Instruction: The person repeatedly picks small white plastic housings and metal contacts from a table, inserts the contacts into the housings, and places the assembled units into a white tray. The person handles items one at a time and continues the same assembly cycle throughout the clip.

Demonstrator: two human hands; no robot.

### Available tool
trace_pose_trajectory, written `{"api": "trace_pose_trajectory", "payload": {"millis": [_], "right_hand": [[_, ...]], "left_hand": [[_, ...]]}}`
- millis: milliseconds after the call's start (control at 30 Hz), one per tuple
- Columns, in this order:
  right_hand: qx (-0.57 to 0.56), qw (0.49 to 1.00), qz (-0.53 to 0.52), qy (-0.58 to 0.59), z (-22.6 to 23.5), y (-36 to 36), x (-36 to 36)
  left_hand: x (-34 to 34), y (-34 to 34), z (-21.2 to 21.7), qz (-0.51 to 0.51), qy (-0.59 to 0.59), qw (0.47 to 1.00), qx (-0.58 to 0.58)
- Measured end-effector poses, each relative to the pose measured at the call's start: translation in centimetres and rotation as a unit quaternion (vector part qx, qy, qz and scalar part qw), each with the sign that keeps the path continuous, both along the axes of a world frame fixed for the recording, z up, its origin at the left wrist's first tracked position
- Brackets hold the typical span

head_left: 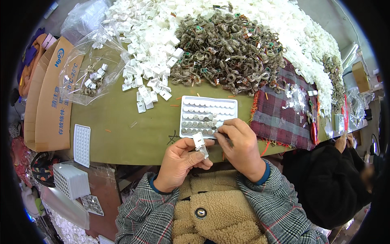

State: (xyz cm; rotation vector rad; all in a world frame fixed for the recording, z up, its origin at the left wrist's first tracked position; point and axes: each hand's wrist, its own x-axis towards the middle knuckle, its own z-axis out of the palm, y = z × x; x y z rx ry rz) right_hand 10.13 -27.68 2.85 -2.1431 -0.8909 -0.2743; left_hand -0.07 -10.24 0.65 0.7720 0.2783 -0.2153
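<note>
White plastic piece [199, 140], white tray [209, 99], olive tabletop [122, 142], maroon-and-grey plaid cloth [276, 116], grey checked sleeves [148, 213]

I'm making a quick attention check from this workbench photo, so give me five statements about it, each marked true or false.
1. The left hand holds a white plastic piece. True.
2. The right hand is at the far left corner of the white tray. False: its fingertips are at the near right part.
3. The dark tangled pile lies beyond the white tray. True.
4. The cardboard box stands to the right of the white tray. False: it stands to the left.
5. The plaid cloth lies to the right of the white tray. True.
</note>
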Motion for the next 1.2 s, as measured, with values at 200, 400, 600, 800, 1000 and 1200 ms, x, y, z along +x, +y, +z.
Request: {"api": "trace_pose_trajectory", "payload": {"millis": [200,400,600,800,1000,1200], "right_hand": [[0.060,0.995,0.031,0.074,0.5,-0.2,1.1],[-0.033,0.993,0.104,-0.042,-0.4,0.0,1.4],[-0.054,0.990,0.114,-0.067,0.0,-0.2,1.4],[0.064,0.986,0.133,0.071,1.2,0.2,-2.3],[0.070,0.986,0.146,0.026,0.8,1.0,-3.8],[0.079,0.982,0.129,0.114,1.3,0.6,-3.9]], "left_hand": [[-0.1,0.4,-0.5,-0.008,-0.003,1.000,-0.020],[-0.1,0.5,-1.0,-0.001,-0.009,0.999,-0.031],[-0.4,0.2,-1.1,0.033,-0.016,0.998,-0.056],[-1.0,0.0,-1.4,0.034,-0.064,0.992,-0.101],[-1.8,-0.4,-1.4,0.048,-0.039,0.998,-0.030],[-2.1,-0.2,-1.2,0.041,-0.044,0.990,-0.126]]}}
